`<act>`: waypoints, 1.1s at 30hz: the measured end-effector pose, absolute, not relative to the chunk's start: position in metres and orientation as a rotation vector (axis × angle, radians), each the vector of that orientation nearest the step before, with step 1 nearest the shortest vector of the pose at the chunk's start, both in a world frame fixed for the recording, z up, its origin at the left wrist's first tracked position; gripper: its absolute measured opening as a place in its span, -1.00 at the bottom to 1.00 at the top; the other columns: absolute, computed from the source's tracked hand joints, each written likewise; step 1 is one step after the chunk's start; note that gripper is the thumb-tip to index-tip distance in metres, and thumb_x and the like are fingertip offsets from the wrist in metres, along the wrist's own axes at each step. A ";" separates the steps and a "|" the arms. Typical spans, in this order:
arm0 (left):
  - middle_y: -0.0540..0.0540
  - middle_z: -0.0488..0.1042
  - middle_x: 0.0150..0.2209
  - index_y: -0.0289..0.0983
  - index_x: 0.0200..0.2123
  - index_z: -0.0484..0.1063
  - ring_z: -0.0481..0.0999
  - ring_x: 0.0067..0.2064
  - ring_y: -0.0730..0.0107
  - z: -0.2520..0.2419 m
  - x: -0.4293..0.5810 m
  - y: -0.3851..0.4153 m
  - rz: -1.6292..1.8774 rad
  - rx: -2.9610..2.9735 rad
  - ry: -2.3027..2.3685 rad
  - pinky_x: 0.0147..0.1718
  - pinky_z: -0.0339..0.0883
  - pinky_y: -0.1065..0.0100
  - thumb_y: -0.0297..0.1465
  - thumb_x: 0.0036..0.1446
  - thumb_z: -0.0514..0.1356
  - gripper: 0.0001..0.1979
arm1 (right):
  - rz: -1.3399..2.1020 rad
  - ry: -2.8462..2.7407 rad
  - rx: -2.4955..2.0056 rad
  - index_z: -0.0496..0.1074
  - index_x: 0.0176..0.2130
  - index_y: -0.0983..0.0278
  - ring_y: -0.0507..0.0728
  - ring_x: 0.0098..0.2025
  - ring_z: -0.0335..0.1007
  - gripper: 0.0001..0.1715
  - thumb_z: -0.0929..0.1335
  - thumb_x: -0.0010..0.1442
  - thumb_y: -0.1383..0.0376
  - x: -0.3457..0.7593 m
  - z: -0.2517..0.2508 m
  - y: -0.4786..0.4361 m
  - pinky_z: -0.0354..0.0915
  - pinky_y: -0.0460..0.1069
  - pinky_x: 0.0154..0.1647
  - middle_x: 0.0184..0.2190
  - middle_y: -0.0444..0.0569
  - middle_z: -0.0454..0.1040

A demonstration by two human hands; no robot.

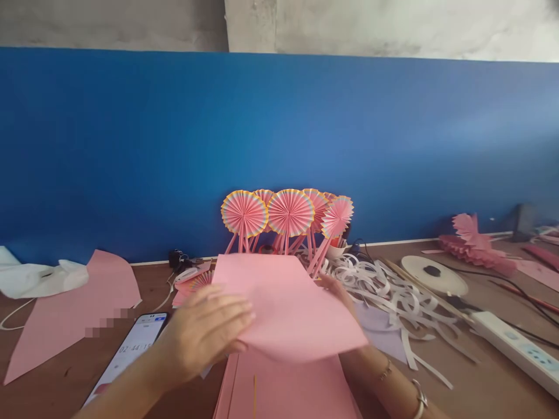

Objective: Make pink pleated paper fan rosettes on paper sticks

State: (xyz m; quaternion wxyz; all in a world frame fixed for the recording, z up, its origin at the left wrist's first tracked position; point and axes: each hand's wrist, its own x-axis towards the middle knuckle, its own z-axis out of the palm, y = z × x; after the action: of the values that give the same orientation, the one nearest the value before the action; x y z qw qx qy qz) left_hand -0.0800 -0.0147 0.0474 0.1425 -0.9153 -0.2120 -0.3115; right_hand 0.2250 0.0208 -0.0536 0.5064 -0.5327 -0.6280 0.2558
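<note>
A pink paper sheet [279, 308] is raised in front of me, its near edge bowed and slightly blurred. My left hand [213, 326] grips its left side, fingers flat across the top and the thumb underneath. At the sheet's right side, my right hand [338, 291] is closed on it from behind; the paper hides most of that hand. Below lies a stack of pink paper [297, 384] on the brown table [48, 349]. Beyond the sheet stand several pleated pink paper rosettes [290, 214] with yellowish rims, on pink sticks.
On the left are a phone [131, 349], a curved pink paper piece [82, 308] and white crumpled material [43, 279]. Curled white strips [388, 291], a white disc [434, 275], a power strip [515, 346] and folded pink paper [476, 250] lie right. A blue partition [279, 134] stands behind.
</note>
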 end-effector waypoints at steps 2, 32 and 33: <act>-0.09 0.60 -0.17 -0.24 -0.08 0.44 0.52 -0.07 0.32 0.019 -0.074 -0.021 -0.896 -2.633 -0.557 0.11 0.19 0.17 -0.31 0.29 0.04 -0.75 | 0.529 -1.358 -1.287 0.21 0.04 0.27 0.18 -0.27 0.39 -0.57 0.19 0.22 0.16 0.227 -0.046 0.018 0.35 0.08 -0.31 -0.15 0.12 0.42; -0.06 0.39 -0.42 -0.27 -0.44 0.34 0.32 -0.34 0.31 -0.071 -0.057 -0.042 -0.729 -2.635 -1.019 -0.26 0.19 0.21 -0.66 0.14 -0.05 -0.73 | -0.106 -2.598 -1.091 0.36 -0.22 0.31 0.16 -0.32 0.23 -0.62 0.21 0.01 0.62 0.182 -0.075 -0.032 0.19 0.04 -0.33 -0.30 0.03 0.40; -0.07 0.39 -0.42 -0.28 -0.43 0.35 0.32 -0.34 0.30 -0.071 -0.058 -0.041 -0.728 -2.659 -1.022 -0.27 0.19 0.21 -0.65 0.14 -0.05 -0.73 | -0.042 -2.600 -1.066 0.36 -0.30 0.30 0.14 -0.35 0.22 -0.68 0.21 0.04 0.61 0.185 -0.073 -0.029 0.18 0.03 -0.35 -0.34 0.01 0.40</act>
State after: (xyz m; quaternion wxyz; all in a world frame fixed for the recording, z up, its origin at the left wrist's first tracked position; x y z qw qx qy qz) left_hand -0.0585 -0.0410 -0.0714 0.1006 -0.8998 -0.3458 -0.2463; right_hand 0.1847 -0.0292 -0.0732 0.1647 -0.3740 -0.9126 -0.0147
